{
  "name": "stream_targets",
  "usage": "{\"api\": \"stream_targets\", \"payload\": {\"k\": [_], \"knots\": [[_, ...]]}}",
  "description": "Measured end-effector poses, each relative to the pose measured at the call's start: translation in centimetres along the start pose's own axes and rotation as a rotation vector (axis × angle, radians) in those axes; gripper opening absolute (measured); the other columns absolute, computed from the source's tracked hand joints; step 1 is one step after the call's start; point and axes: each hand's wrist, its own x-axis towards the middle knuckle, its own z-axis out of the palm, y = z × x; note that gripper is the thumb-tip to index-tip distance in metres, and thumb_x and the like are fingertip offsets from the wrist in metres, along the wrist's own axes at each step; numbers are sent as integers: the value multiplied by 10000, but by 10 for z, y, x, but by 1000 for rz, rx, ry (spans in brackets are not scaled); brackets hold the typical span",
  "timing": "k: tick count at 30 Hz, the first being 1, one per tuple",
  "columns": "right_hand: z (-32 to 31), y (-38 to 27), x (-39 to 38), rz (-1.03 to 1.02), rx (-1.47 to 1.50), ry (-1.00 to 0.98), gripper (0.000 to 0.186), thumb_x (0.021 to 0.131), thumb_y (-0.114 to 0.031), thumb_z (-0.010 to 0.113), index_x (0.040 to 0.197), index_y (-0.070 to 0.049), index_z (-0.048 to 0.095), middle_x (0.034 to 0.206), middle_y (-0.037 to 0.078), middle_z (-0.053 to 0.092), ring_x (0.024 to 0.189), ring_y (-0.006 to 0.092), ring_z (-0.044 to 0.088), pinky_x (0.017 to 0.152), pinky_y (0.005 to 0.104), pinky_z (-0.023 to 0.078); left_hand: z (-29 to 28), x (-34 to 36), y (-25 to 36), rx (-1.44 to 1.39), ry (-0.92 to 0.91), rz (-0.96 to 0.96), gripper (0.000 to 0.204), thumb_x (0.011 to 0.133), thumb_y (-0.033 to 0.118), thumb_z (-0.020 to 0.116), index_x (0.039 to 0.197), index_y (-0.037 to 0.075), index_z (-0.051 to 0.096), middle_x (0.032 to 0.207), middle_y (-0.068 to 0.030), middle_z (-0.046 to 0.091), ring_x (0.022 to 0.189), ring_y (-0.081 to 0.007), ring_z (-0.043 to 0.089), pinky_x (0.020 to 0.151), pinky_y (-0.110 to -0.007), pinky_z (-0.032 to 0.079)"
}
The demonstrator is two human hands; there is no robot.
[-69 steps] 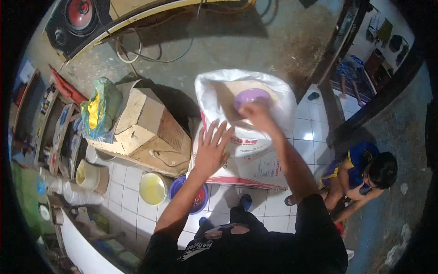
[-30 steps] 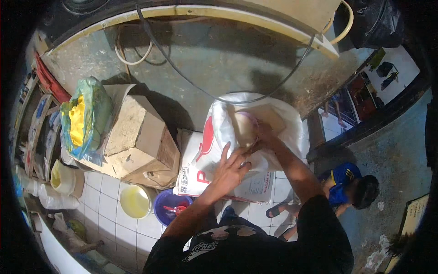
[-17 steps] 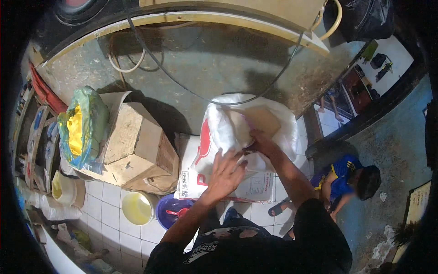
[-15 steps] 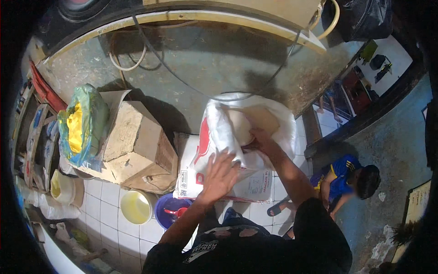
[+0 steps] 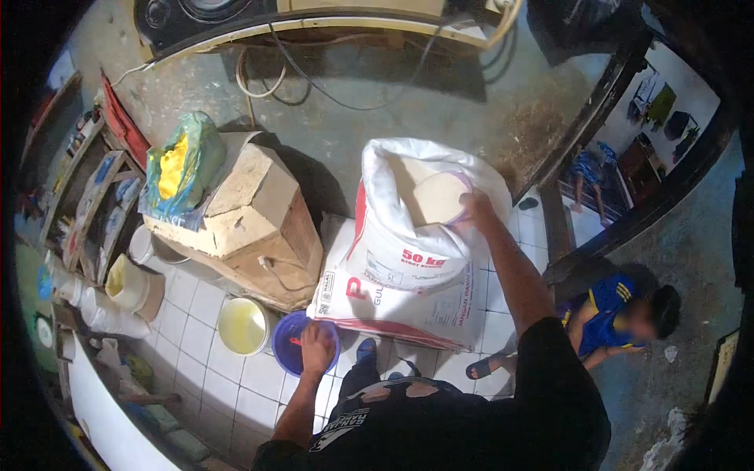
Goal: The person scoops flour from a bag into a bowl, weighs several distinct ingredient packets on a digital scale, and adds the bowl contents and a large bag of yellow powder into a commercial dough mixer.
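Observation:
My right hand [image 5: 469, 208] grips the rim of a bowl-like scoop [image 5: 459, 206] with a purplish edge, heaped with pale granules [image 5: 436, 196]. It is held at the mouth of an upright white woven sack [image 5: 408, 243], which contains more of the same granules. Down to the left, my left hand [image 5: 317, 348] is in the purple bucket [image 5: 280, 355], its fingers curled over a small red dipper [image 5: 295, 341]. The hand covers most of the dipper, so the exact hold is partly hidden.
Under the open sack lies another filled sack [image 5: 338, 290]. A pale yellow bucket [image 5: 243, 326] stands beside the purple one. Left of the sacks is a worn cardboard box [image 5: 251, 196] topped by a green plastic bag [image 5: 206, 145] with yellow contents. A person in blue [image 5: 601, 314] crouches at right.
My left hand has left the open sack's side and moved down into the purple bucket. My right hand has raised the scoop, heaped with granules, to the sack's mouth. The view has shifted.

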Motion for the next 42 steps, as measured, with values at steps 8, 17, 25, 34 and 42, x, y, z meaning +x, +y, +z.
{"api": "stream_targets", "payload": {"k": [8,17,25,34,42], "knots": [[-31,14,-27,330,663,-68,532,860,-147,541,1331,25,364,1280,278,439,1104,468,552,837,593,546,59,-198,-14,-96,-6,-369,301,730,118,692,1008,32,616,998,-212,636,974,-402,585,858,-477,458],[7,-15,-56,325,951,-199,536,919,-153,504,1369,29,276,1325,310,383,1185,472,490,884,614,520,55,-321,7,-93,-39,-715,349,767,255,682,1009,5,675,1011,-237,657,990,-385,609,902,-437,474],[64,-54,-149,250,854,-415,535,884,-137,521,1362,28,345,1336,274,415,1170,426,522,850,612,534,65,-327,-36,-139,-257,-638,403,874,368,548,1086,43,658,1155,-181,641,1060,-344,608,911,-428,474],[222,65,-250,491,865,-537,573,857,-94,504,1388,38,335,1371,225,449,1240,382,488,1036,600,401,18,-321,-62,-518,-171,-954,400,891,378,550,1172,104,626,1082,-150,659,1021,-335,618,925,-400,475],[479,80,-299,691,558,-619,575,850,-185,555,1354,31,384,1296,213,510,1175,367,543,872,562,535,-27,-462,-181,-230,-385,-831,343,909,307,549,1104,46,654,1080,-145,672,1025,-322,619,924,-383,465]]}}
